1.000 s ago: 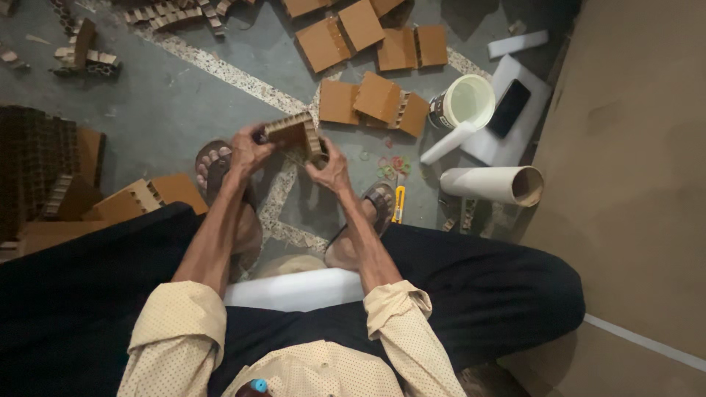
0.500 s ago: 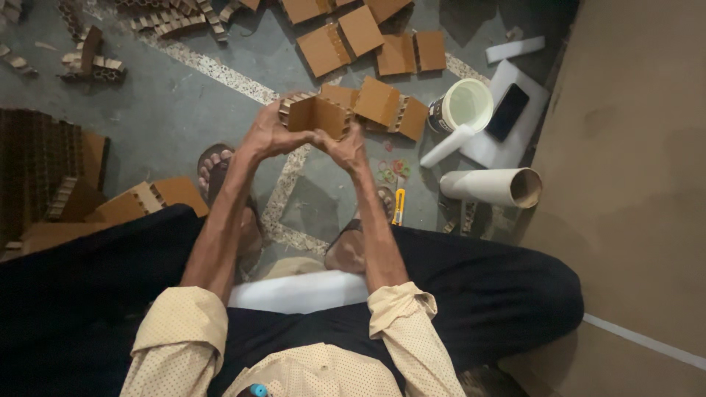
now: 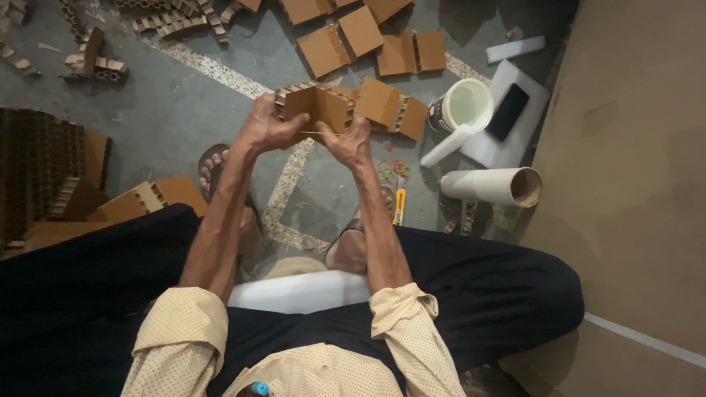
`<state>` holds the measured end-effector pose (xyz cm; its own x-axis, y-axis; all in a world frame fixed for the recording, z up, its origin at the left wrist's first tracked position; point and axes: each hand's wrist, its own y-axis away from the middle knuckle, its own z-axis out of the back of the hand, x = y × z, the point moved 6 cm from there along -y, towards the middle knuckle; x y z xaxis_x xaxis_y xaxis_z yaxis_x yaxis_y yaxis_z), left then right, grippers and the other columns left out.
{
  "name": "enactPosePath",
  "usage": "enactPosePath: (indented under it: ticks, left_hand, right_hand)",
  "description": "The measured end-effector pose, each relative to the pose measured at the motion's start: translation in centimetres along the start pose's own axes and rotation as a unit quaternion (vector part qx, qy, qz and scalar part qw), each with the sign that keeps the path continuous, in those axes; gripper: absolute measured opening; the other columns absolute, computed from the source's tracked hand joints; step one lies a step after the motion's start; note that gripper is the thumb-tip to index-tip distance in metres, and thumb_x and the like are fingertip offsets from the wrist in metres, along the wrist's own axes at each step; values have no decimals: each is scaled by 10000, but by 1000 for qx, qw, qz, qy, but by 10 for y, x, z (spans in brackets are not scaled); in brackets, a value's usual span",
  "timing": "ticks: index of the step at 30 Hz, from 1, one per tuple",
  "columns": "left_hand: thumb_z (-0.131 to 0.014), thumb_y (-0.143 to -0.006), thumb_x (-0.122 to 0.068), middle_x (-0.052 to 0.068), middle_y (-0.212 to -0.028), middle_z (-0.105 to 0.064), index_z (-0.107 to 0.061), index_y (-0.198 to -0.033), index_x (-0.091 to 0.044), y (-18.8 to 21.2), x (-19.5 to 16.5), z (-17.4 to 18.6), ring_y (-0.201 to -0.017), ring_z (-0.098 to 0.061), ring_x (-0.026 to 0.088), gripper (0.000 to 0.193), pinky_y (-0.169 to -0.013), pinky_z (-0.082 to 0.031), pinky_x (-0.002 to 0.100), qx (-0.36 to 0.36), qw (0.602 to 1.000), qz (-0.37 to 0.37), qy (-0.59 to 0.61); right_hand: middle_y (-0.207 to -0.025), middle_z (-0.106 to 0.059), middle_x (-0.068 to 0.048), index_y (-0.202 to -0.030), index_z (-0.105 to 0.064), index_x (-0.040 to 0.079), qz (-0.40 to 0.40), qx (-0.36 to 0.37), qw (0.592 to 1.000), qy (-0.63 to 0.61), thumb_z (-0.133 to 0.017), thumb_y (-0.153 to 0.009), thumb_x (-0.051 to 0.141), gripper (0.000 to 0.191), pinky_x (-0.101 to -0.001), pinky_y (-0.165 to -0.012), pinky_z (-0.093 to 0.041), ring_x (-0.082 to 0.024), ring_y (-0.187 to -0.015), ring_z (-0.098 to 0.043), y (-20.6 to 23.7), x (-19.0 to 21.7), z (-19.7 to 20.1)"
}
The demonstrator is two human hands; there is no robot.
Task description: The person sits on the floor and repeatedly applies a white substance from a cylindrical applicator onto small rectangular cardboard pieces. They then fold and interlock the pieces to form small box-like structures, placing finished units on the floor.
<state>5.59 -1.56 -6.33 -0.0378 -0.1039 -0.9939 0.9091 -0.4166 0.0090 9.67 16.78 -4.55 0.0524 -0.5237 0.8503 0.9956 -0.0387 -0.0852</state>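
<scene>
You hold a brown cardboard block (image 3: 316,106) up over the floor, at 12 o'clock from your knees. Your left hand (image 3: 266,126) grips its left end, fingers curled round the corrugated edge and thumb toward the middle. Your right hand (image 3: 351,140) takes the lower right corner, fingers closed against it. A thin rubber band (image 3: 318,133) runs taut between the two hands, just under the block; which fingers pinch it cannot be told. At 1 o'clock from the block, more cardboard pieces (image 3: 390,106) lie flat on the floor, one nearly touching the block's right edge in this view. At 3 o'clock stands a white bucket (image 3: 462,106), and beside it a dark phone (image 3: 507,112) lies on a white foam slab (image 3: 515,143). At 4 o'clock a white tube (image 3: 491,186) lies on its side. A yellow knife (image 3: 398,206) lies near your right foot, with loose rubber bands (image 3: 393,170) just above it. At 9 o'clock a dark honeycomb stack (image 3: 29,169) sits against your left knee.
</scene>
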Motion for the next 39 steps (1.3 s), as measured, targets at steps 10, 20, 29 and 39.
enactPosePath:
  ticks: [10,20,29,39]
  left_hand:
    - [-704,-851,-257,123,-786,-735,-695,-1032,28,-2,12,2,-638,-697,194,337,-572,-584,322,-7,998,37,-43]
    - [-690,-850,-627,182,-992,-728,-688,-1261,28,5,68,26,-821,-712,275,774,-647,-589,363,-53,963,265,-12]
    - [-703,-872,-640,218,-1039,-700,-579,-1358,126,39,92,64,-852,-707,241,916,-699,-612,365,-170,918,358,-8]
    - [-710,-908,-529,311,-1327,-630,-502,-1439,98,26,78,24,-1224,-645,385,848,-1012,-525,430,-93,949,286,-95]
  right_hand:
    - [-1039,-768,-182,-1172,-659,-48,-13,-15,1000,-21,-834,-805,179,466,-366,-795,-649,-281,-903,-782,2,-1,-4]
    - [-729,-764,-78,-1021,-749,5,-208,149,967,-14,-712,-853,341,378,-348,-551,-643,-196,-615,-768,3,-23,-9]
    - [-970,-735,-129,-1203,-642,57,-241,264,919,166,-688,-920,309,382,-361,-667,-619,-243,-787,-736,-2,-52,47]
    - [-1369,-707,-190,-1501,-513,119,-59,-6,998,8,-842,-870,216,718,-387,-984,-610,-330,-1178,-702,-94,-17,156]
